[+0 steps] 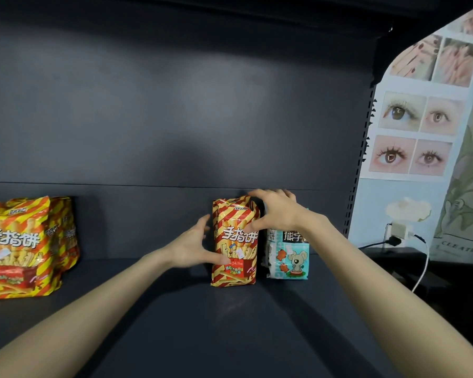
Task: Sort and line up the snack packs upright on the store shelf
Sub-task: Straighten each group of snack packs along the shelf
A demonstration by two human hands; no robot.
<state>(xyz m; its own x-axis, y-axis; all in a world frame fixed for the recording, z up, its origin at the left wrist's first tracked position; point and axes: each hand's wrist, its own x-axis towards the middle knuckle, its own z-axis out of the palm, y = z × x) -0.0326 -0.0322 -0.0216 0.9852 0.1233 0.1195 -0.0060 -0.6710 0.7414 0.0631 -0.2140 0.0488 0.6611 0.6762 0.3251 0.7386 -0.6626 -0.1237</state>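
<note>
A small shop: a dark metal store shelf (175,309) with a slotted upright (362,159) carries branded snack packs (17,249), some standing far left of the grip and more at it. Right of the grip hangs a beauty poster (418,110) of eyes and nails.

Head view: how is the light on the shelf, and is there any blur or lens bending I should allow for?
Head view: dim shelf, brighter at right by the poster wall; forearm shadows fall on the deck; wide-angle bending curves the right upright; the red striped pack reads sharp, the left hand and right hand slightly soft.
</note>
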